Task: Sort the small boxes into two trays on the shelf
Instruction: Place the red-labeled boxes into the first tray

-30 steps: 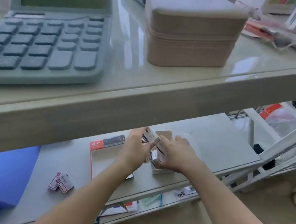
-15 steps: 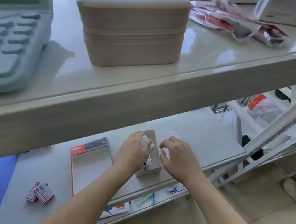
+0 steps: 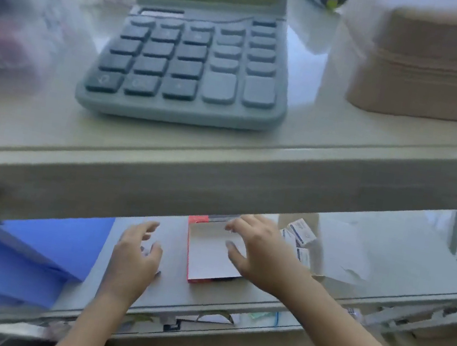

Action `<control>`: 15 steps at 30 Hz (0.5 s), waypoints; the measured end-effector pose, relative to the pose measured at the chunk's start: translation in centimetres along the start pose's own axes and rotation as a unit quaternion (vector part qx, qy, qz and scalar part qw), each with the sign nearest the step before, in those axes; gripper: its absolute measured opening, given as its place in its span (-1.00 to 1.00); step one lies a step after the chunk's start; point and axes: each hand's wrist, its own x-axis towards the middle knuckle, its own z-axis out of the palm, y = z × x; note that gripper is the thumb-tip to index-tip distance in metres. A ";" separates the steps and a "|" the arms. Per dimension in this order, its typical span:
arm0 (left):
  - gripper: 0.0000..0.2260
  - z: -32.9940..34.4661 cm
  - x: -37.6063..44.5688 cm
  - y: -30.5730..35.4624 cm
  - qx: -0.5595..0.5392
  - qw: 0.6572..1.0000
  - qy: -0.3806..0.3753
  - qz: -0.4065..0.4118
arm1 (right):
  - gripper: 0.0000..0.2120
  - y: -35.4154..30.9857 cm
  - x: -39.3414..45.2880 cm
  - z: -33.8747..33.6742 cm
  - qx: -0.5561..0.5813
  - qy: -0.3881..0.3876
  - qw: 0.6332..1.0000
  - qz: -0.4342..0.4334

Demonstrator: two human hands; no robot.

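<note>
Small white boxes with blue print [image 3: 299, 238] lie heaped in a tan cardboard tray [image 3: 315, 271] on the grey lower shelf [image 3: 388, 252], at 3 o'clock from the right hand [image 3: 262, 256]. A shallow red-edged cardboard tray with a bare white floor [image 3: 208, 256] sits between the two hands; the right hand hovers over its 3 o'clock edge, fingers [image 3: 234, 250] spread and curled, pinching nothing. The left hand [image 3: 134, 259] lies at 9 o'clock from that tray, low over the shelf, fingers loosely spread and bent; small items under them are too blurred to identify, and contact cannot be confirmed. A blue folder [image 3: 14, 252] lies at 9 o'clock from the left hand. On the upper shelf [image 3: 249, 182] stand a grey-blue calculator [image 3: 192, 56] and, at 3 o'clock from it, a beige zippered case [image 3: 436, 65].
</note>
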 end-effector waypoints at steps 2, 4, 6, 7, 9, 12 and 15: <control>-0.62 -1.7 -1.2 -3.0 0.008 0.999 -0.008 -0.032 | -0.68 -2.0 1.6 2.9 -0.011 -0.056 0.998 -0.040; -0.52 -2.6 -2.3 -5.1 0.036 0.998 -0.038 -0.033 | -0.58 -3.9 3.1 5.7 -0.022 -0.107 0.991 -0.074; -0.43 -2.9 -3.0 -6.2 0.049 0.996 -0.063 -0.024 | -0.48 -5.5 4.5 8.2 -0.031 -0.147 0.984 -0.101; -0.41 -2.9 -3.1 -6.4 0.047 0.996 -0.067 -0.024 | -0.43 -6.2 5.1 9.2 -0.036 -0.164 0.980 -0.111; -0.40 -2.7 -3.0 -6.6 0.038 0.997 -0.061 -0.028 | -0.34 -7.0 6.2 10.8 -0.044 -0.194 0.973 -0.119; -0.42 -2.6 -2.6 -6.9 0.044 0.997 -0.057 -0.023 | -0.24 -7.4 7.1 12.1 -0.062 -0.233 0.965 -0.107; -0.46 -2.5 -1.9 -7.1 0.041 0.997 -0.060 -0.009 | -0.34 -7.8 7.3 12.5 -0.079 -0.234 0.964 -0.096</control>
